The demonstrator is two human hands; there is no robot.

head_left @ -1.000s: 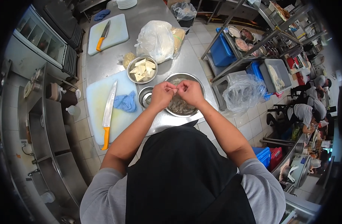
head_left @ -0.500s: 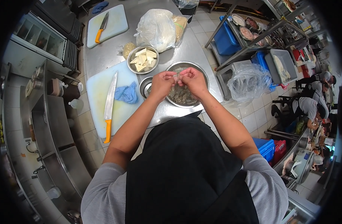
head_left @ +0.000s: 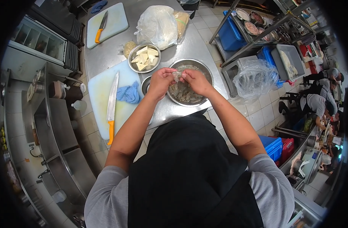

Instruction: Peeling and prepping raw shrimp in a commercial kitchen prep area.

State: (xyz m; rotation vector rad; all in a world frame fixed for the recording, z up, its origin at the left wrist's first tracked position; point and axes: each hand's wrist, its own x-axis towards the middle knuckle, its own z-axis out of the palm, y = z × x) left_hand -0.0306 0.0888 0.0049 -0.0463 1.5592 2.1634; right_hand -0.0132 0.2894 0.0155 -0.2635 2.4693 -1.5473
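Observation:
Over a wide steel bowl [head_left: 211,76] holding wet, greyish raw shrimp [head_left: 185,95], my two hands meet at the fingertips. A small translucent shrimp [head_left: 177,75] is pinched between them. My left hand [head_left: 161,83] grips it from the left, with thumb and fingers closed. From the other side my right hand [head_left: 197,81] pinches it too, fingers curled. The shrimp's far parts are covered by my fingers. Beside my left hand stands a small steel bowl [head_left: 144,84], partly hidden by that hand. Behind it a steel bowl [head_left: 130,60] holds white cut wedges [head_left: 145,57].
A white cutting board [head_left: 100,91] on the left carries an orange-handled knife [head_left: 112,100] and a blue cloth [head_left: 128,94]. Another board [head_left: 119,22] with a knife [head_left: 101,26] lies farther back, near a filled plastic bag [head_left: 157,26]. A steel rack [head_left: 235,57] stands to the right.
My left hand has drawn slightly left and its fingers have shifted on the shrimp. My right hand stays over the bowl, still pinching. The view has shifted a little.

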